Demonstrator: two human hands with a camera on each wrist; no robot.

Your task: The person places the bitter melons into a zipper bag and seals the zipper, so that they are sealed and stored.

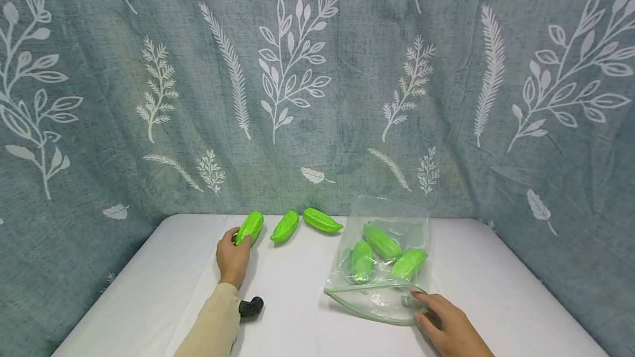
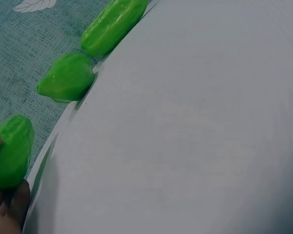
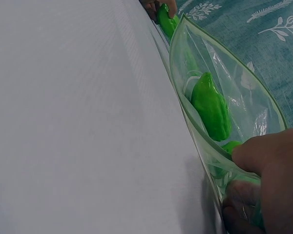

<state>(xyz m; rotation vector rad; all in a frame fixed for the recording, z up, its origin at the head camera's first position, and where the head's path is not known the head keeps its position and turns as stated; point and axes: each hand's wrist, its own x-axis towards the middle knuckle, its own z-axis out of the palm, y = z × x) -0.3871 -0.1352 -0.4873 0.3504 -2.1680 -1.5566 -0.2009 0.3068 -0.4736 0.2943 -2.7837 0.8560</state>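
Observation:
My left hand (image 1: 233, 255) grips a bright green bitter melon (image 1: 250, 227) at the table's far left, thumb on one side and fingers on the other. The left wrist view shows that melon (image 2: 12, 153) at the left edge. Two more melons, one tilted (image 1: 285, 227) and one lying slantwise (image 1: 322, 220), rest to its right. A clear zip bag (image 1: 342, 269) lies on the right with three melons inside, such as the upper one (image 1: 382, 241). My right hand (image 1: 448, 324) pinches the right end of the bag's green-edged mouth, which gapes open in the right wrist view.
A white-covered table (image 1: 292, 302) lies under everything. Behind it hangs a blue-green curtain (image 1: 347, 125) with white leaf prints. A black strap piece (image 1: 251, 307) sticks out from my left wrist beside the beige sleeve (image 1: 215, 318).

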